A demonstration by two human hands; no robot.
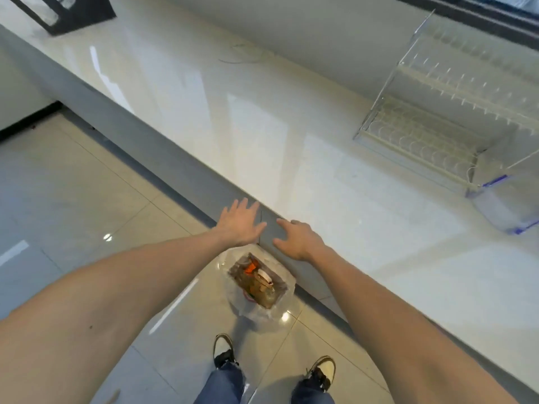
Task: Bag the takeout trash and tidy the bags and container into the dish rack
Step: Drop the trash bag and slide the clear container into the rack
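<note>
A clear plastic bag (277, 312) sits on the tiled floor against the counter front, holding a container of takeout trash (256, 282) with brown and orange scraps. My left hand (240, 225) hovers above and just left of the bag, fingers spread, holding nothing. My right hand (297, 237) hangs above the bag's right side by the counter edge, fingers apart and empty. A white wire dish rack (437, 123) stands on the counter at the far right. A clear container with blue trim (501, 205) lies beside the rack's near end.
The glossy white counter (262, 135) runs diagonally from top left to bottom right, with a grey front edge (163, 158). A black object (73, 13) sits at the counter's far left end. My two shoes (224, 349) stand on the floor just behind the bag.
</note>
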